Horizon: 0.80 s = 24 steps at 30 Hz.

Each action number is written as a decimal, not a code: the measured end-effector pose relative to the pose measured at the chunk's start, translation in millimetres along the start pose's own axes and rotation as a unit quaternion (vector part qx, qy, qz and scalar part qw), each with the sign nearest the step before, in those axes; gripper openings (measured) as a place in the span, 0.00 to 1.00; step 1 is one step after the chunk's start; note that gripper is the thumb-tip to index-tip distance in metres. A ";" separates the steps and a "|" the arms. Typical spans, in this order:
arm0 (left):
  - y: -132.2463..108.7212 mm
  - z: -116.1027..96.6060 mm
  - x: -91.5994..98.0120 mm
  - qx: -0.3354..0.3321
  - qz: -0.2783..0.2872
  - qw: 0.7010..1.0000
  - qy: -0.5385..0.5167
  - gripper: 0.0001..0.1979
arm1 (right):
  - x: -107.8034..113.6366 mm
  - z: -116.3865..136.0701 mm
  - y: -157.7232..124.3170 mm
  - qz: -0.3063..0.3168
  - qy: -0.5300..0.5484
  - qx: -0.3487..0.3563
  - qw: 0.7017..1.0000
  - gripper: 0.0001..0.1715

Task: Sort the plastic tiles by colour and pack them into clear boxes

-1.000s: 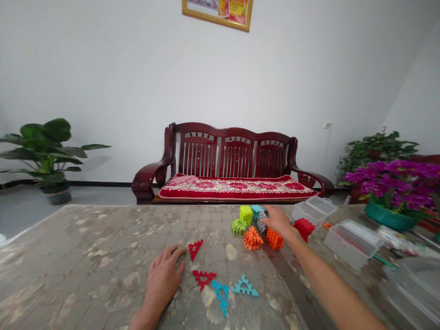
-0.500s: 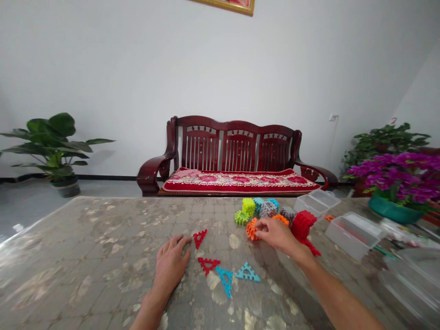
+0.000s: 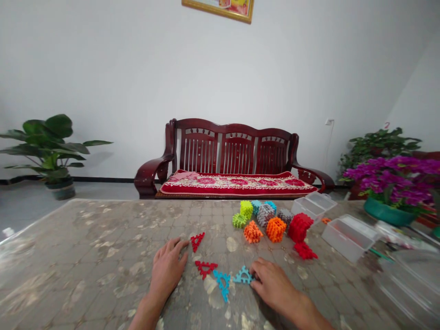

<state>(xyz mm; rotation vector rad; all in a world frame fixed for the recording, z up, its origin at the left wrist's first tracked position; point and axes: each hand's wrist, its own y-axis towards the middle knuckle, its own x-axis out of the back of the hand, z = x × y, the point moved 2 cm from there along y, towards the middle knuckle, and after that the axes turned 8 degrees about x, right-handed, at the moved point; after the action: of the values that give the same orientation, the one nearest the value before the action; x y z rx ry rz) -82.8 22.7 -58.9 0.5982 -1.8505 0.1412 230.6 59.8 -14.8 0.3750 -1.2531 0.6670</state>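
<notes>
My left hand [image 3: 169,263] lies on the table with its fingers stretched out, the fingertips just beside a red toothed triangle piece [image 3: 198,237]. A second red triangle piece [image 3: 203,272] rests nearer me, followed to the right by a blue triangle piece [image 3: 224,288]. Thumb and forefinger of my right hand [image 3: 273,282] close round the right corner of a light blue triangle piece [image 3: 244,270], which is flat on the table. That corner is hidden by the fingers. Beyond the right hand stand an orange piece with an uneven top [image 3: 252,233] and an orange toothed cube [image 3: 275,230].
Lime [image 3: 246,209], grey [image 3: 265,214] and red [image 3: 299,228] toothed blocks cluster behind. Clear plastic boxes [image 3: 349,236] and a teal pot of purple flowers [image 3: 392,212] stand at the right. A wooden bench [image 3: 237,146] is past the table's far edge.
My right hand has left the orange piece and come back toward me to the light blue triangle piece. The left hand stays in place. The view has shifted slightly.
</notes>
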 end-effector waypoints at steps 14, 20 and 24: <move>2.0 2.8 -3.4 0.008 0.014 1.000 -0.003 0.18 | 13.5 -9.2 9.3 -0.029 -0.028 -0.016 0.999 0.14; 2.0 4.8 -7.3 0.008 0.006 1.000 -0.003 0.19 | 101.4 -51.8 43.9 -0.195 0.004 -0.070 0.978 0.14; 2.2 4.4 -6.8 0.010 0.011 1.000 0.006 0.19 | 161.0 -101.7 91.4 -0.221 -0.025 -0.141 0.965 0.15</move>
<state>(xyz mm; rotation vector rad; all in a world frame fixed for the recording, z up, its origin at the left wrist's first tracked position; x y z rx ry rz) -85.9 25.1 -66.3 0.5891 -1.8466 0.1769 273.1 231.4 100.8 0.4181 -1.2365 0.0961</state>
